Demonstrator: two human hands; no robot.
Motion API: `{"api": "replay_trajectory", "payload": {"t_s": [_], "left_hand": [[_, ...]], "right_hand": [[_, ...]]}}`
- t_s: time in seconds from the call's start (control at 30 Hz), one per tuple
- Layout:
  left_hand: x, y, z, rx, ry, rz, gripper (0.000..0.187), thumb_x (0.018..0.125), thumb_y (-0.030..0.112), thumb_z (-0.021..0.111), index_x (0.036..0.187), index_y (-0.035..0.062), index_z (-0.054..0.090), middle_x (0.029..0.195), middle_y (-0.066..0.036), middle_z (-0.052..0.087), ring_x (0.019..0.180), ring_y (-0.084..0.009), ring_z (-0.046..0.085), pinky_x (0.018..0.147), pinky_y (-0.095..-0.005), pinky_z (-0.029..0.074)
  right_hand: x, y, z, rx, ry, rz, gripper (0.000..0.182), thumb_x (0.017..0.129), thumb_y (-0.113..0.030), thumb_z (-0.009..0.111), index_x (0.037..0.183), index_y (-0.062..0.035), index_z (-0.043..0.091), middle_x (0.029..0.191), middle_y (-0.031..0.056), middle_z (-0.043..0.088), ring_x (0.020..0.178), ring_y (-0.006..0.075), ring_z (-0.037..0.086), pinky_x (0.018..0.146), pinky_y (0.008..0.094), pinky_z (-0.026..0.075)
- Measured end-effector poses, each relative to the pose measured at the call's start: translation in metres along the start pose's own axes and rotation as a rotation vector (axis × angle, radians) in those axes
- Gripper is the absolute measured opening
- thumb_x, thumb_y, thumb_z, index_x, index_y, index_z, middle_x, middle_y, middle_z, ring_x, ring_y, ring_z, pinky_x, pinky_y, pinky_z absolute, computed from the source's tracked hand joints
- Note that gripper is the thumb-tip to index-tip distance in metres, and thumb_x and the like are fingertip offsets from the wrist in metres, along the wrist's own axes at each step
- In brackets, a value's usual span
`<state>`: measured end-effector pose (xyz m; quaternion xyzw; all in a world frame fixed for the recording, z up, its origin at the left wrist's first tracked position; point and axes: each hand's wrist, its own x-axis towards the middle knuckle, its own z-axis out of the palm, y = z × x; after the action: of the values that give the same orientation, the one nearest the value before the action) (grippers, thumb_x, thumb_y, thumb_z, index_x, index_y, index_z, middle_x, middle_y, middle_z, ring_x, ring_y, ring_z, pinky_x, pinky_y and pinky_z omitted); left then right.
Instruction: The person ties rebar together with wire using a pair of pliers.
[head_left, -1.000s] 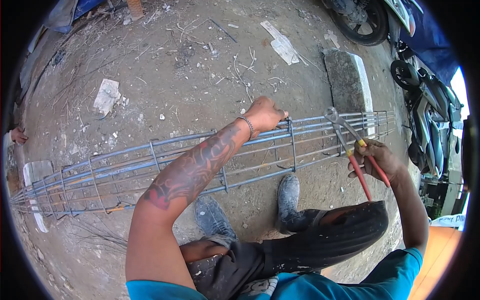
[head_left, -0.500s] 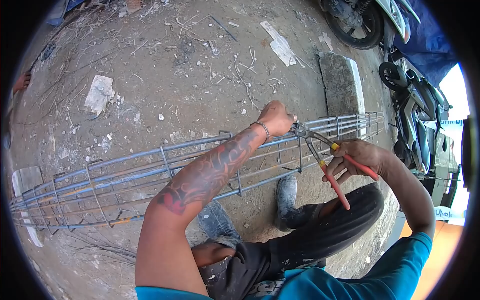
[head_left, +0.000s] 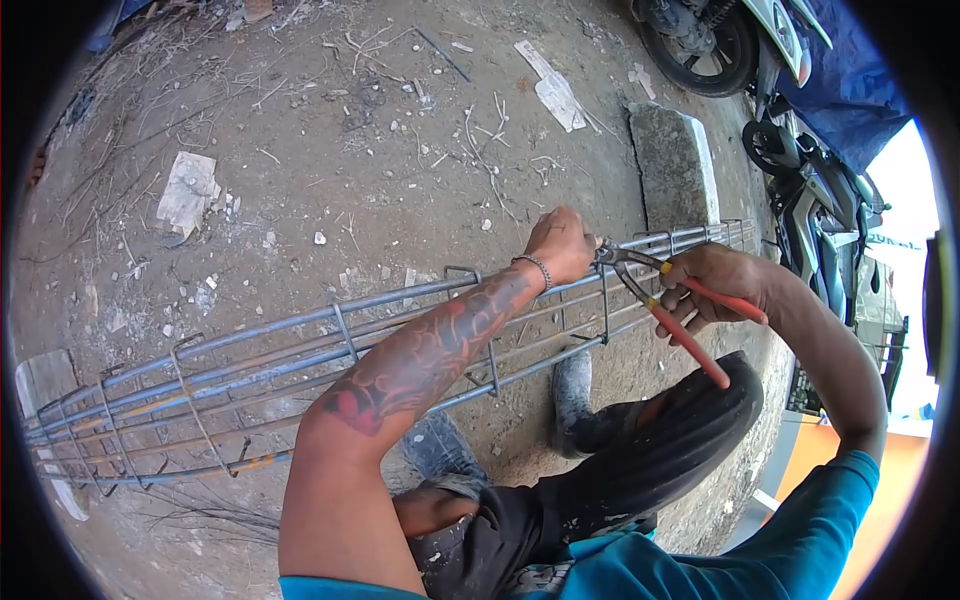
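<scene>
Hoops [head_left: 345, 332] already cross the bars [head_left: 400, 296]. Our left hand [head_left: 562, 243] curls shut there, contents hidden — beside it, our right hand [head_left: 722, 275] grips pincers [head_left: 692, 347]; joint's finish unclear.

Red-handled pincers [head_left: 690, 345] in right hand [head_left: 712, 278]

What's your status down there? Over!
Left hand fisted at long grey metal cage. Right hand gripping red-handled metal pliers, handles spread. Left hand beside jaws.
</scene>
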<state>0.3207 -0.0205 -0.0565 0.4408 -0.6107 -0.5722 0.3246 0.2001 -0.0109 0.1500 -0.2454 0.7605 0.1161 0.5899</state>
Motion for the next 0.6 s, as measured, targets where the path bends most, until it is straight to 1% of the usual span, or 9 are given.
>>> {"api": "replay_trajectory", "payload": {"t_s": [0.07,0.1,0.23,0.3,0.33,0.47,0.53,0.57,0.6], "left_hand": [[0.002,-0.003,0.003,-0.004,0.015,-0.005,0.032,0.082,0.023,0.068,0.072,-0.0069,0.065,0.066,-0.027,0.058,0.065,-0.038,0.06,0.068,-0.042,0.048],[0.001,-0.002,0.004,-0.009,0.03,-0.016,0.032,0.082,0.024,0.068,0.071,-0.0065,0.065,0.067,-0.027,0.059,0.067,-0.038,0.061,0.069,-0.0416,0.048],[0.003,-0.002,0.007,-0.037,0.043,-0.033,0.032,0.081,0.024,0.069,0.07,-0.0051,0.066,0.07,-0.027,0.061,0.07,-0.0381,0.062,0.07,-0.0415,0.049],[0.006,-0.003,0.009,0.017,0.051,-0.037,0.031,0.081,0.024,0.07,0.07,-0.004,0.066,0.072,-0.026,0.062,0.072,-0.038,0.063,0.071,-0.0418,0.049],[0.005,-0.003,0.008,0.018,0.05,-0.044,0.031,0.081,0.024,0.07,0.07,-0.004,0.066,0.072,-0.026,0.062,0.072,-0.038,0.063,0.071,-0.0418,0.049],[-0.002,0.003,0.005,0.043,-0.017,-0.051,0.029,0.08,0.024,0.07,0.072,-0.004,0.066,0.073,-0.026,0.063,0.075,-0.0382,0.064,0.073,-0.0417,0.049],[-0.002,0.01,-0.002,0.064,-0.036,-0.067,0.028,0.079,0.023,0.07,0.073,-0.0039,0.067,0.074,-0.025,0.064,0.076,-0.038,0.065,0.074,-0.041,0.05],[-0.004,0.012,-0.006,0.103,-0.046,-0.008,0.029,0.077,0.025,0.071,0.078,-0.004,0.067,0.076,-0.024,0.065,0.078,-0.0375,0.065,0.075,-0.04,0.05],[-0.004,0.016,-0.009,0.146,-0.058,0.056,0.032,0.074,0.027,0.072,0.083,-0.004,0.067,0.078,-0.023,0.065,0.079,-0.0369,0.065,0.076,-0.0391,0.051]], "right_hand": [[0.004,-0.004,-0.005,-0.06,0.015,0.008,0.018,0.095,-0.014,0.039,0.101,0.0022,0.045,0.094,0.0217,0.062,0.086,0.0305,0.064,0.077,0.0463,0.054],[-0.001,-0.009,0.003,-0.133,0.05,0.028,0.018,0.094,-0.015,0.043,0.1,0.0018,0.046,0.09,0.0157,0.058,0.081,0.0257,0.061,0.075,0.0436,0.053],[-0.002,-0.011,0.005,-0.107,0.028,0.05,0.016,0.093,-0.014,0.045,0.098,0.0015,0.047,0.086,0.0129,0.056,0.078,0.0251,0.061,0.073,0.044,0.053],[0.001,-0.017,0.009,-0.207,0.035,0.134,0.018,0.093,-0.012,0.043,0.102,0.0034,0.047,0.09,0.0155,0.061,0.075,0.0244,0.063,0.068,0.0379,0.056],[0.0,-0.019,0.012,-0.208,0.029,0.137,0.018,0.093,-0.012,0.043,0.102,0.0034,0.047,0.09,0.0155,0.061,0.075,0.0244,0.063,0.068,0.0379,0.056],[-0.01,-0.021,0.019,-0.3,0.079,0.063,0.018,0.09,-0.011,0.052,0.099,0.0037,0.048,0.083,0.014,0.061,0.07,0.0212,0.064,0.059,0.0346,0.055],[-0.017,-0.037,0.036,-1.094,0.151,0.137,0.019,0.089,-0.008,0.049,0.099,0.0083,0.05,0.092,0.0228,0.062,0.085,0.023,0.067,0.065,0.0395,0.057],[-0.018,-0.039,0.042,-1.381,0.192,0.123,0.023,0.086,-0.008,0.053,0.103,0.0083,0.053,0.098,0.0251,0.064,0.094,0.0252,0.068,0.072,0.041,0.056],[-0.016,-0.039,0.039,-1.381,0.196,0.111,0.023,0.086,-0.008,0.053,0.103,0.0083,0.053,0.098,0.0251,0.064,0.094,0.0252,0.068,0.072,0.041,0.056]]}}
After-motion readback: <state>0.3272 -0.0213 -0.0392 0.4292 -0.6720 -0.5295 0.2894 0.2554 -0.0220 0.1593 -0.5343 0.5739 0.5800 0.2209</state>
